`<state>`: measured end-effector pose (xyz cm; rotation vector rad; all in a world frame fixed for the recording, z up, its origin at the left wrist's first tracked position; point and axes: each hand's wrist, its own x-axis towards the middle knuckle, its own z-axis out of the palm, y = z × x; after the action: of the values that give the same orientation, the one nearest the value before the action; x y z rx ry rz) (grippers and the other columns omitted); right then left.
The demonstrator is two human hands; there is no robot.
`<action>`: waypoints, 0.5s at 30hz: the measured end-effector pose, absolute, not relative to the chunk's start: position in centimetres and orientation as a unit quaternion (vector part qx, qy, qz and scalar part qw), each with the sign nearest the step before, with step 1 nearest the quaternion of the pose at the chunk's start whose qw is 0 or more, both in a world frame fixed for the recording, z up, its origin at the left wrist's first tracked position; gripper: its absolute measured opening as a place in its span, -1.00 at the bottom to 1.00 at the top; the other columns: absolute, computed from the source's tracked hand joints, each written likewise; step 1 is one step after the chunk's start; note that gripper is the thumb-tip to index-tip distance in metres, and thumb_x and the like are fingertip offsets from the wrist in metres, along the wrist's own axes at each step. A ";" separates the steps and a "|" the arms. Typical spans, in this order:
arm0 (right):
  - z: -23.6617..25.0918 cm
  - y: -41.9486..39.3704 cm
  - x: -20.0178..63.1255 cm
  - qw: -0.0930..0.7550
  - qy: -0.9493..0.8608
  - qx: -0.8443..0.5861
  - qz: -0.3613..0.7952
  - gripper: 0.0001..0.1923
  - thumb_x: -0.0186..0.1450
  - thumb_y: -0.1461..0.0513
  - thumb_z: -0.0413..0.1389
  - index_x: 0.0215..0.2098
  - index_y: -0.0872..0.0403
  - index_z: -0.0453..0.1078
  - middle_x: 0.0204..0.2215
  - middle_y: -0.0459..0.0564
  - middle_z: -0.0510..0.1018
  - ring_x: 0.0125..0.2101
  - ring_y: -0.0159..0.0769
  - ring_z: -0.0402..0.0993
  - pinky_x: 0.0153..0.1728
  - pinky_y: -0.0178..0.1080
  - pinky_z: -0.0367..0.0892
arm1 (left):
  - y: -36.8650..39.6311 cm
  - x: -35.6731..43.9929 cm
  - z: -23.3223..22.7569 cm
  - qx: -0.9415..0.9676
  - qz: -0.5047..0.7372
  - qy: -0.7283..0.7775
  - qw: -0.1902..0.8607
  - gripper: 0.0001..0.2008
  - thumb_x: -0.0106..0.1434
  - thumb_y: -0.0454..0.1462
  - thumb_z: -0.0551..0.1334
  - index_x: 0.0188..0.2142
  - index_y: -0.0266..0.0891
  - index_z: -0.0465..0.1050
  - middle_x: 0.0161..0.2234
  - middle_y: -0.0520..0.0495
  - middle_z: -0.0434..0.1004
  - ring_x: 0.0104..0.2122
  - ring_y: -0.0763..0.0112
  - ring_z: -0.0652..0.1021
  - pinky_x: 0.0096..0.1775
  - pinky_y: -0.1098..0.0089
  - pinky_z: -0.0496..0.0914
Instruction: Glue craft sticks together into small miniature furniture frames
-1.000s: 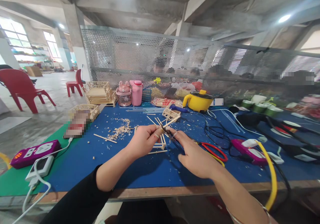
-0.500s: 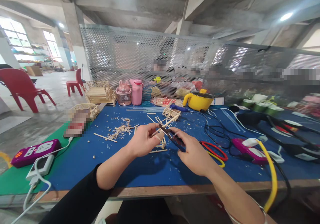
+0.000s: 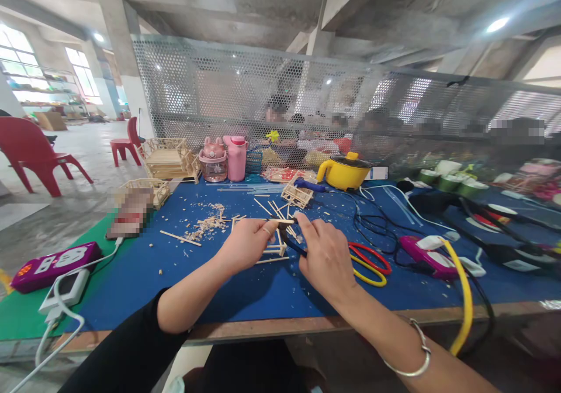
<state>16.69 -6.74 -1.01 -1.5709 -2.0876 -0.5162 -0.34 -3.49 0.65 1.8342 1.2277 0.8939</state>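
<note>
Thin pale wooden stick (image 3: 275, 221): held level above blue bench (image 3: 245, 290), between both hands. Left hand (image 3: 245, 244): fingers pinched shut on stick. Right hand (image 3: 325, 257): closed around black-handled cutter (image 3: 290, 243), blades at stick's right end. Advice: keep stick steady and square to blades, fingertips clear of cut. Beneath: small stick frame (image 3: 276, 247). Left: wood offcuts (image 3: 205, 224). Right: red-and-yellow-handled scissors (image 3: 369, 262). Far: yellow pot (image 3: 344, 171).

No readable text, labels, brands or numbers on anything, a few spots blurred out
</note>
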 end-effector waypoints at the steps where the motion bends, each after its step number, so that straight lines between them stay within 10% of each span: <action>1: -0.9 -6.6 16.7 0.234 -0.757 -0.578 -0.196 -0.29 -0.02 0.44 -0.01 0.15 0.19 0.20 -0.28 0.18 0.44 -0.23 -0.01 0.37 -0.22 -0.02 0.30 | -3.3 -0.3 0.6 0.717 0.346 0.480 0.367 -0.52 0.24 0.04 -0.07 -0.54 -0.25 0.35 -0.69 0.12 0.17 -0.65 0.52 0.19 -0.58 0.47 0.06; 8: 0.6 -4.2 19.7 0.256 -0.740 -0.589 0.202 -0.32 -0.03 0.39 -0.08 0.11 0.11 0.21 -0.39 -0.02 0.50 -0.42 -0.25 0.43 -0.47 -0.28 0.30 | -2.7 -1.2 0.6 0.835 0.351 0.398 0.142 -0.57 0.28 -0.06 -0.01 -0.60 -0.25 0.29 -0.67 0.10 0.18 -0.61 0.52 0.19 -0.51 0.45 0.06; 15: -0.6 -0.3 23.2 -0.008 -0.692 -0.721 0.031 -0.55 0.12 0.19 0.04 -0.02 0.15 0.36 -0.13 0.24 0.50 -0.15 -0.01 0.45 -0.23 -0.14 0.28 | -1.9 -2.2 0.4 0.831 0.383 0.394 0.088 -0.70 0.24 -0.41 -0.07 -0.13 -0.29 0.35 -0.36 -0.07 0.37 -0.35 0.41 0.39 -0.24 0.39 0.31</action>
<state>23.23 -0.34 -0.58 -2.2771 -2.1860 0.0983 -2.18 -1.93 0.40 2.4745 1.1721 1.1402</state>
